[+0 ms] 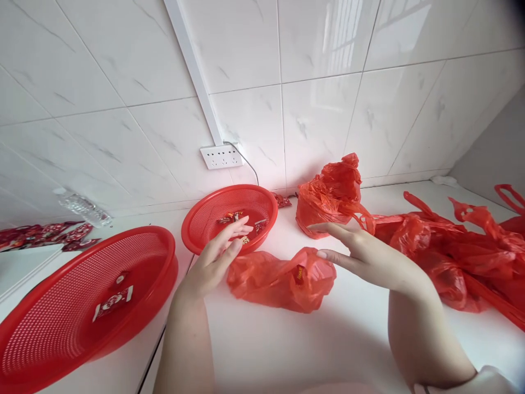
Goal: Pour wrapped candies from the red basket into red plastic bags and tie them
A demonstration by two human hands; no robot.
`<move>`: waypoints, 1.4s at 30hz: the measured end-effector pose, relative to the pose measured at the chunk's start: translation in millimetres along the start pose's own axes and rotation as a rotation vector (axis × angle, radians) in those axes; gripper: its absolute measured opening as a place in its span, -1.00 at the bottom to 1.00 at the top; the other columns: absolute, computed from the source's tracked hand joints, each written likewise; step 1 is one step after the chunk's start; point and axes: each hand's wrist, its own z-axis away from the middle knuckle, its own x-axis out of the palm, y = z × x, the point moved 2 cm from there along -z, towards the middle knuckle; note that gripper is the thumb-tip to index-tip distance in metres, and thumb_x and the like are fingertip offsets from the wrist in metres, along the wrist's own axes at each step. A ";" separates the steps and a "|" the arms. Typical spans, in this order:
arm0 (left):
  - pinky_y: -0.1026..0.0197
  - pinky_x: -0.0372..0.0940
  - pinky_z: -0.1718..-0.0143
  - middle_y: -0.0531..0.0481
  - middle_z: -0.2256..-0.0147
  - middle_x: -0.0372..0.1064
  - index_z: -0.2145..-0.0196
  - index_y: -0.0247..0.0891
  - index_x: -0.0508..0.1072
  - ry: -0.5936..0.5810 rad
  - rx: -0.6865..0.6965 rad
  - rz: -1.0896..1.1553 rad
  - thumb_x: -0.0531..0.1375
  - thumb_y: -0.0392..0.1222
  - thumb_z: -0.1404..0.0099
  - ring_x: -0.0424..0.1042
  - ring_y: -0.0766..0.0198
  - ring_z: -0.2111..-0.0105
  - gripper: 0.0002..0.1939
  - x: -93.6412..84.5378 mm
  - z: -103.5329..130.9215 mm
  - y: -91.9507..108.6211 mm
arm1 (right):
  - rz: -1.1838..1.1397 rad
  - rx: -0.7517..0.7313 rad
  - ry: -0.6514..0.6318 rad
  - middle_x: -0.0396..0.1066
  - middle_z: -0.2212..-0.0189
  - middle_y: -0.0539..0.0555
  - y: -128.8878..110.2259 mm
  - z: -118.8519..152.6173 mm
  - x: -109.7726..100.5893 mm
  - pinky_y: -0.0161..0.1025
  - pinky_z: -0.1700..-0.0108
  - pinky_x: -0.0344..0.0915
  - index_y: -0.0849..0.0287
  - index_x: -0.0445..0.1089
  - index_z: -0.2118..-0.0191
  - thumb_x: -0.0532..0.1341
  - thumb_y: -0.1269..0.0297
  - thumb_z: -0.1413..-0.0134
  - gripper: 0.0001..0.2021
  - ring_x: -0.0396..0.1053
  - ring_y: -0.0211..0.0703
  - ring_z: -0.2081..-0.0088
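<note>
A red plastic bag (270, 282) lies on the white table in front of me, with a small wrapped item (301, 274) showing at its right end. Over the bag's left end is my left hand (215, 257), fingers stretched out and holding nothing. My right hand (355, 251) hovers by the bag's right end, fingers extended and thumb apart; whether the thumb touches the plastic I cannot tell. Just beyond my left hand stands a round red basket (191, 230) with several small wrapped packets (229, 217) inside, partly hidden by my fingers.
A larger red basket (162, 241) at the left holds a few packets (112, 303). A bulging red bag (324, 191) stands by the wall; more red bags (443, 251) are heaped at right. A clear plastic bottle (84, 208) lies back left. A power strip (221, 157) is on the tiled wall.
</note>
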 end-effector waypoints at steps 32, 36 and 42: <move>-0.06 0.22 -0.15 -0.17 -0.23 0.18 -0.04 -0.08 0.39 -0.307 0.126 -0.266 0.38 0.06 -0.04 0.17 -0.09 -0.23 -0.39 -54.9 27.4 -17.8 | 0.172 0.029 -0.001 0.36 -0.11 0.22 -5.1 9.1 6.0 0.04 0.07 0.46 0.07 -0.15 -0.38 0.03 -0.11 -0.24 -0.29 0.41 0.14 -0.04; 0.10 0.39 0.03 -0.10 -0.15 0.31 -0.05 -0.04 0.44 -0.121 0.093 -0.229 0.25 -0.07 -0.23 0.31 0.00 -0.14 -0.59 -42.5 20.6 -9.9 | 0.089 -0.015 0.121 0.17 -0.26 0.14 -8.5 4.7 4.5 0.09 -0.09 0.36 -0.05 -0.09 -0.35 0.08 -0.06 -0.23 -0.35 0.25 0.13 -0.19; -0.03 0.26 -0.14 -0.04 0.04 0.46 0.01 -0.04 0.50 0.286 0.538 0.344 0.20 -0.17 -0.27 0.42 0.10 0.00 -0.68 -30.8 14.8 2.7 | -0.196 -0.088 0.448 0.01 -0.33 0.09 -13.4 -5.4 5.6 0.12 -0.21 0.22 -0.09 -0.14 -0.36 0.12 0.06 -0.25 -0.36 0.05 0.10 -0.31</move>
